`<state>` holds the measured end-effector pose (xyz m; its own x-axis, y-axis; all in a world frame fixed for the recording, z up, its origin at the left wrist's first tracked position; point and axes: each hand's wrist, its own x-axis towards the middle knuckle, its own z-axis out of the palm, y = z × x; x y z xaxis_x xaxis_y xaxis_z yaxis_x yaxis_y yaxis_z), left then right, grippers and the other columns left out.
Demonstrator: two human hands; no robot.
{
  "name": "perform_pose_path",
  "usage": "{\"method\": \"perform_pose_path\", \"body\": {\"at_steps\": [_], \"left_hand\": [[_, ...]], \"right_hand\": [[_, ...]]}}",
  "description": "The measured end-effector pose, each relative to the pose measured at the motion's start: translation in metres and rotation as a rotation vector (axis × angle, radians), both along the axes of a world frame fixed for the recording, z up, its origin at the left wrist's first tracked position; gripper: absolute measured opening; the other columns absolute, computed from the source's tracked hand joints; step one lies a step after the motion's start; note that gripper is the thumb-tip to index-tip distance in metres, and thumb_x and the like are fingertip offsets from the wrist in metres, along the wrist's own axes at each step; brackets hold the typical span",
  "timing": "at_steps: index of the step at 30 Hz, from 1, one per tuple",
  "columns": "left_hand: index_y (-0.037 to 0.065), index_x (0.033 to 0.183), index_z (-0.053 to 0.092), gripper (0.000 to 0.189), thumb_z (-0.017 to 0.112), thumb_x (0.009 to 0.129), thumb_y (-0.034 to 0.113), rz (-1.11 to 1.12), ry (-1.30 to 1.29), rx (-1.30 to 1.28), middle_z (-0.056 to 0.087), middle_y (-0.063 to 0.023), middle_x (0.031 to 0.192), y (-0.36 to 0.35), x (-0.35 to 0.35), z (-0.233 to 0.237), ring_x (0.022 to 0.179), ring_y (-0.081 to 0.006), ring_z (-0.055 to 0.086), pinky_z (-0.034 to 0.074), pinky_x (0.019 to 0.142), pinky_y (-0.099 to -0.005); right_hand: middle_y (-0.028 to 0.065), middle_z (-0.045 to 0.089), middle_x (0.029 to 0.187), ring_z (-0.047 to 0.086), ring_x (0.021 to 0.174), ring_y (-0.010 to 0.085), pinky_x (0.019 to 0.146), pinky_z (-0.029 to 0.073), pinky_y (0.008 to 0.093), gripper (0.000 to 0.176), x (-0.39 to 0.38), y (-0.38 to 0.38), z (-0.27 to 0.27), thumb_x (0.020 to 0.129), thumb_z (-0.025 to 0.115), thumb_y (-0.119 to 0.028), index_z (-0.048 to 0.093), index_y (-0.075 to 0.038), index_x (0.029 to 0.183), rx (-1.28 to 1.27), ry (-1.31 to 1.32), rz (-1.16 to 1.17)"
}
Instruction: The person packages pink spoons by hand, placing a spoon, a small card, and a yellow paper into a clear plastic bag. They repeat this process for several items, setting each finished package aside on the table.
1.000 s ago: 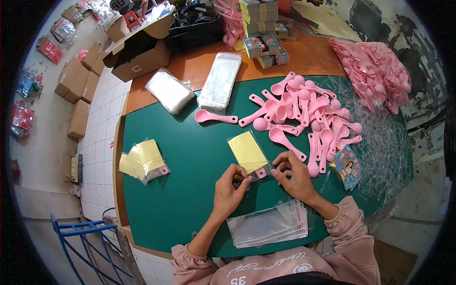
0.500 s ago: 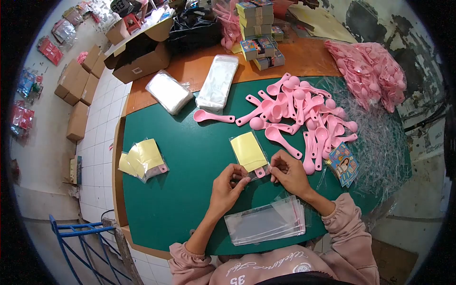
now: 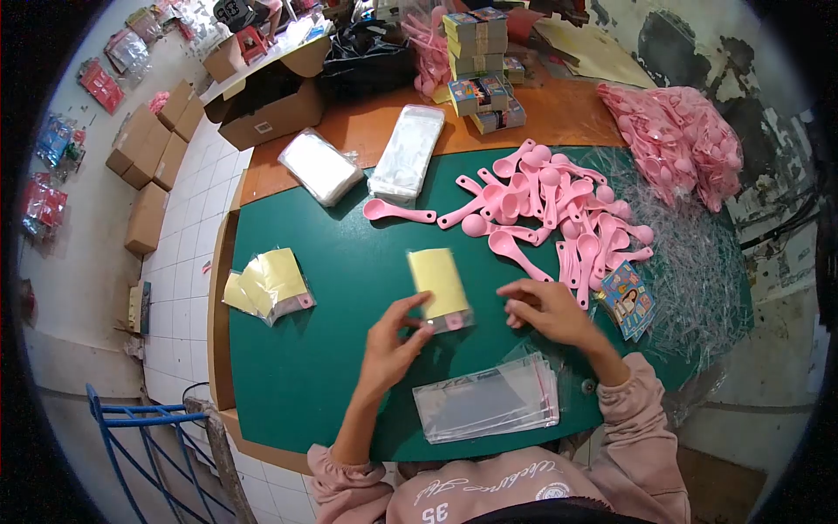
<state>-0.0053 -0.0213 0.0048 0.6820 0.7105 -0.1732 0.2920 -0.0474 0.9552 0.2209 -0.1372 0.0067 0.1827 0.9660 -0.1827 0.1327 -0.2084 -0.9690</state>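
Note:
A clear packet with a yellow card and a pink spoon handle showing at its lower end is pinched at its left edge by my left hand. To the right of it, apart from the packet, my right hand hovers over the green table mat with loosely spread fingers and nothing in them. Several filled packets of the same look lie overlapped at the left. Close below my hands is a fan of flat clear bags.
Loose pink spoons are heaped beyond my right hand, beside printed cards and crinkled clear plastic. Stacks of clear bags, banded card bundles, an open carton and a bag of spoons stand further back.
My right hand has let go of the packet and drawn off to the right. My left hand has shifted left with the packet in it.

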Motion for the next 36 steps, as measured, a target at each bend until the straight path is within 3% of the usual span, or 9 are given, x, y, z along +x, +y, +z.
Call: {"method": "perform_pose_path", "body": {"at_steps": [3, 7, 9, 13, 15, 18, 26, 30, 36], "left_hand": [[0.007, 0.121, 0.049, 0.046, 0.061, 0.077, 0.006, 0.170, -0.031, 0.136, 0.055, -0.0033, 0.111, 0.011, -0.041, 0.029, 0.081, -0.0096, 0.052, 0.046, 0.064, -0.0203], [0.008, 0.122, 0.049, 0.045, 0.061, 0.078, 0.008, 0.414, 0.035, 0.298, 0.057, -0.0043, 0.107, 0.056, -0.108, 0.045, 0.080, -0.0112, 0.052, 0.045, 0.069, -0.0222], [0.008, 0.122, 0.048, 0.044, 0.060, 0.080, 0.012, 0.484, 0.126, 0.387, 0.057, -0.0080, 0.106, 0.082, -0.137, 0.036, 0.083, -0.0151, 0.053, 0.044, 0.073, -0.0246], [0.015, 0.124, 0.047, 0.048, 0.060, 0.080, 0.031, 0.422, 0.685, 0.848, 0.043, -0.0173, 0.123, 0.105, -0.158, 0.026, 0.110, -0.0326, 0.043, 0.037, 0.088, -0.0444], [0.028, 0.125, 0.045, 0.055, 0.062, 0.075, 0.043, 0.441, 0.760, 0.828, 0.021, -0.0177, 0.138, 0.105, -0.140, 0.028, 0.127, -0.0405, 0.021, 0.024, 0.090, -0.0658], [0.034, 0.125, 0.043, 0.059, 0.064, 0.072, 0.047, 0.315, 0.832, 0.702, 0.013, -0.0174, 0.142, 0.108, -0.124, 0.001, 0.129, -0.0449, 0.010, 0.017, 0.088, -0.0728], [0.029, 0.125, 0.045, 0.058, 0.065, 0.073, 0.042, 0.528, 0.730, 0.995, 0.019, -0.0242, 0.138, 0.146, -0.179, -0.034, 0.127, -0.0438, 0.016, 0.021, 0.103, -0.0494], [0.020, 0.125, 0.046, 0.052, 0.061, 0.079, 0.039, 0.684, 0.551, 0.764, 0.027, -0.0232, 0.135, 0.183, -0.228, -0.058, 0.122, -0.0424, 0.028, 0.026, 0.100, -0.0449], [0.015, 0.125, 0.046, 0.048, 0.045, 0.085, 0.043, 0.685, 0.545, 0.481, 0.049, -0.0176, 0.121, 0.229, -0.301, -0.105, 0.114, -0.0445, 0.038, 0.030, 0.097, -0.0456]], "right_hand": [[0.0076, 0.059, 0.085, 0.059, 0.077, 0.0139, 0.067, 0.047, 0.0275, 0.022, 0.047, -0.024, 0.064, 0.083, 0.057, -0.015, 0.059, 0.001, 0.098, 0.073, -0.362, 0.392], [0.0111, 0.060, 0.088, 0.057, 0.079, 0.0152, 0.071, 0.044, 0.0273, 0.022, 0.133, -0.060, 0.095, 0.082, 0.057, -0.019, 0.062, 0.000, 0.093, 0.253, -0.072, 0.210], [0.0105, 0.060, 0.087, 0.056, 0.075, 0.0202, 0.072, 0.043, 0.0296, 0.022, 0.193, -0.065, 0.064, 0.080, 0.058, -0.018, 0.062, -0.001, 0.091, 0.003, -0.872, -0.466], [0.0117, 0.056, 0.107, 0.054, 0.096, 0.0261, 0.082, 0.043, 0.0334, 0.030, 0.145, -0.072, 0.061, 0.070, 0.063, -0.009, 0.059, -0.003, 0.099, -0.038, -1.530, -0.326], [0.0109, 0.054, 0.111, 0.051, 0.102, 0.0275, 0.085, 0.042, 0.0349, 0.030, 0.087, -0.046, 0.063, 0.070, 0.060, -0.005, 0.058, -0.004, 0.100, -0.039, -0.715, -0.150], [0.0094, 0.057, 0.104, 0.053, 0.099, 0.0271, 0.083, 0.044, 0.0341, 0.026, 0.030, -0.022, 0.026, 0.073, 0.055, -0.003, 0.059, -0.006, 0.100, 0.240, -0.919, 0.215], [0.0087, 0.056, 0.091, 0.055, 0.085, 0.0256, 0.074, 0.046, 0.0337, 0.019, 0.012, -0.026, -0.006, 0.073, 0.054, -0.004, 0.060, -0.005, 0.091, 0.274, -0.958, 0.207], [0.0102, 0.055, 0.087, 0.054, 0.082, 0.0270, 0.072, 0.045, 0.0335, 0.019, 0.016, -0.036, 0.002, 0.071, 0.057, -0.004, 0.059, -0.003, 0.090, 0.270, -1.023, 0.206], [0.0071, 0.058, 0.081, 0.057, 0.076, 0.0142, 0.072, 0.045, 0.0265, 0.012, 0.115, -0.074, 0.076, 0.070, 0.061, -0.002, 0.059, 0.002, 0.081, 0.211, -0.371, -0.163]]}}
